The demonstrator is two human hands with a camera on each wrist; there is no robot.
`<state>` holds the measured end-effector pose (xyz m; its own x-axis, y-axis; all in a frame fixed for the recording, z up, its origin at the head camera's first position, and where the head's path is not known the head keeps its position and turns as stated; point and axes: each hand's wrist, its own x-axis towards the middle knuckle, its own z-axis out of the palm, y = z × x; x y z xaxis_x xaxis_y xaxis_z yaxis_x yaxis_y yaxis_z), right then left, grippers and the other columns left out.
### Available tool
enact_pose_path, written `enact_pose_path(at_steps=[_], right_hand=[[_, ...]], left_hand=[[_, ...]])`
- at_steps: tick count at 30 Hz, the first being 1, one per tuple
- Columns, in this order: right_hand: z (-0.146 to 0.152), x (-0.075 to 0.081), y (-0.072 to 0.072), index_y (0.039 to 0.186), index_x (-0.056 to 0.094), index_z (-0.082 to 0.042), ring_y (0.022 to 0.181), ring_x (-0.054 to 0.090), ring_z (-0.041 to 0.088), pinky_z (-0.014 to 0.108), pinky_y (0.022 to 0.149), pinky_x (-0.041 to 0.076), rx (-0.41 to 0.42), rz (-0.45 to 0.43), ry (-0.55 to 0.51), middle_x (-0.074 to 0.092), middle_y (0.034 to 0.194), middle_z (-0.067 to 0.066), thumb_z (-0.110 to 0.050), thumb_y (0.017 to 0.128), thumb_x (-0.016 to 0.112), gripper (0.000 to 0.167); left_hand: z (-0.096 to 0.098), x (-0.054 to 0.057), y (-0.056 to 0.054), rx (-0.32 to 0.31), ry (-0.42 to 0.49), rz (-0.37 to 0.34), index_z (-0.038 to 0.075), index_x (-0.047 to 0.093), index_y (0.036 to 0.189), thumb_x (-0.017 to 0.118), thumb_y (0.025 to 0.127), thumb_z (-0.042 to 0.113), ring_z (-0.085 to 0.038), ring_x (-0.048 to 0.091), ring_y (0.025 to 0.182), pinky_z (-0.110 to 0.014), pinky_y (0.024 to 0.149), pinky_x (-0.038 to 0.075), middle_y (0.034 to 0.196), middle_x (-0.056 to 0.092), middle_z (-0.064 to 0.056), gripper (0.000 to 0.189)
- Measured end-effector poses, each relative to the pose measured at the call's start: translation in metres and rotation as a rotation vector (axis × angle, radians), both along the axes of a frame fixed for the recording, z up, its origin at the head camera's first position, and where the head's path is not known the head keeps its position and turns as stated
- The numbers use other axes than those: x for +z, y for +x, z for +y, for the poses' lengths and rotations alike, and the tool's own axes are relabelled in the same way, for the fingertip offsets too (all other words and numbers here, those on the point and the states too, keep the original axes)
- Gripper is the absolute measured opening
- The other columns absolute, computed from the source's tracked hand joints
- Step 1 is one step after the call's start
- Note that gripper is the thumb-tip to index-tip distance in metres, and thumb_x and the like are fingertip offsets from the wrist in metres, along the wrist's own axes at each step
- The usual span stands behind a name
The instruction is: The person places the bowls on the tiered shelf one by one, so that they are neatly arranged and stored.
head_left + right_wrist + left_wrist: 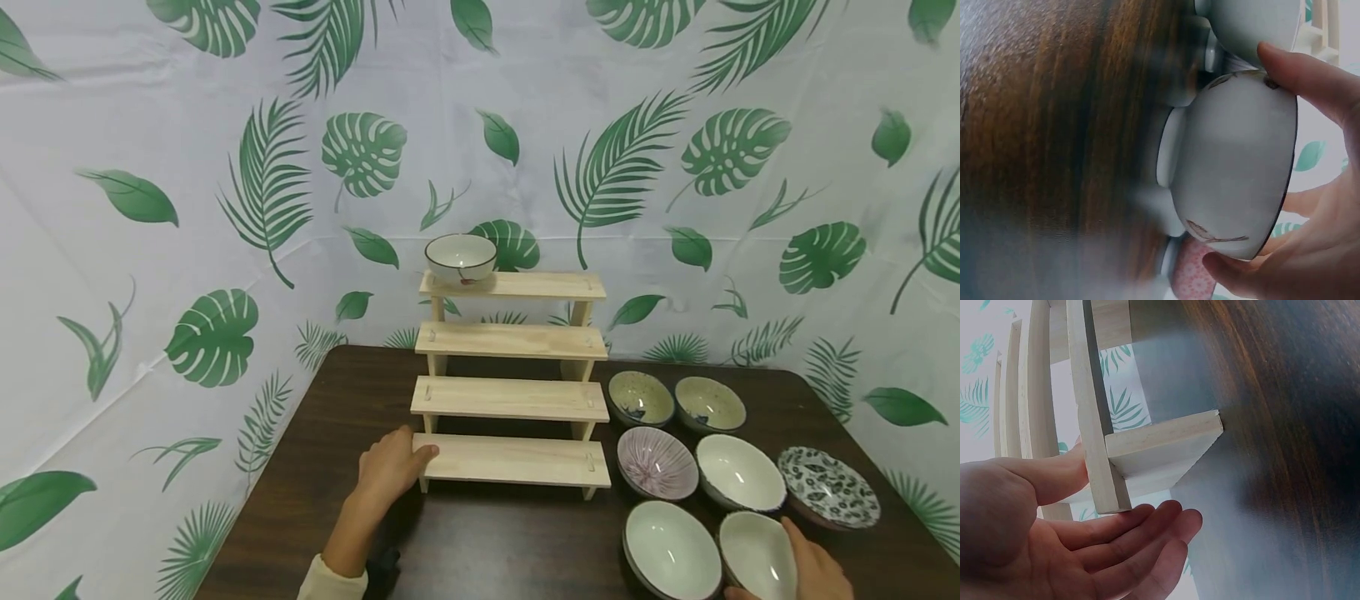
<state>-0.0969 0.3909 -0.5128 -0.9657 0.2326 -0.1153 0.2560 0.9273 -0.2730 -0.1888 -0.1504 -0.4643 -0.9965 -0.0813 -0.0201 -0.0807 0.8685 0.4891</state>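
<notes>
A stepped wooden shelf [510,460] with pale boards stands on the dark table. My left hand [392,467] holds the left end of its lowest board, thumb over the top. In the left wrist view the fingers [1141,544] lie around the board's end and side. At the lower right, my right hand [821,571] grips a white bowl [1232,165] with a dark rim and brown sprig marks. Its thumb and fingers span the bowl from opposite sides. The bowl is upright, its foot close over the table. Another white bowl [672,550] sits just left of it.
A white dark-rimmed bowl [461,257] stands on the top board's left end. More bowls cluster right of the shelf: two speckled ones [641,398], a purple-streaked one [657,463], a white one [741,472] and a black-patterned one [828,487]. A leaf-print cloth [442,125] hangs behind.
</notes>
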Motion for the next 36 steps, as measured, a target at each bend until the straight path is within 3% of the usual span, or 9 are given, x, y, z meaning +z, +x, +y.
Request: enact_pose_path(at_steps=[9,17,28,36], right_hand=[[-0.012,-0.003,0.007,0.146,0.032,0.011,0.108,0.051,0.068,0.072,0.082,0.052,-0.117,0.127,-0.023,0.047,0.123,0.051,-0.058,0.054,0.097,0.133],[-0.008,-0.001,0.005,0.15,0.025,0.011,0.113,0.046,0.068,0.071,0.084,0.052,-0.177,0.0,-0.031,0.042,0.13,0.049,-0.061,0.06,0.094,0.134],[-0.008,0.01,0.002,0.15,0.023,0.007,0.115,0.044,0.065,0.067,0.083,0.054,-0.292,-0.073,-0.03,0.037,0.129,0.048,-0.059,0.065,0.091,0.127],[-0.014,0.018,0.007,0.153,0.024,0.006,0.118,0.042,0.063,0.07,0.086,0.052,-0.294,-0.049,-0.015,0.037,0.132,0.046,-0.061,0.063,0.091,0.13]], left_hand=[[0.0,0.001,0.001,-0.001,0.012,-0.003,-0.006,0.067,0.116,0.07,0.096,0.04,-0.046,0.07,0.095,-0.06,0.077,0.053,0.108,0.074,-0.023,0.05],[0.001,-0.001,0.001,-0.003,0.01,-0.001,-0.007,0.066,0.12,0.07,0.096,0.04,-0.047,0.07,0.097,-0.061,0.08,0.053,0.111,0.073,-0.024,0.053],[0.001,0.001,0.001,0.005,0.011,0.003,-0.007,0.067,0.118,0.07,0.096,0.039,-0.045,0.07,0.095,-0.06,0.078,0.053,0.109,0.074,-0.023,0.05],[0.001,0.0,0.001,0.004,0.006,-0.001,-0.007,0.066,0.118,0.07,0.095,0.038,-0.045,0.07,0.095,-0.06,0.078,0.053,0.108,0.073,-0.023,0.05]])
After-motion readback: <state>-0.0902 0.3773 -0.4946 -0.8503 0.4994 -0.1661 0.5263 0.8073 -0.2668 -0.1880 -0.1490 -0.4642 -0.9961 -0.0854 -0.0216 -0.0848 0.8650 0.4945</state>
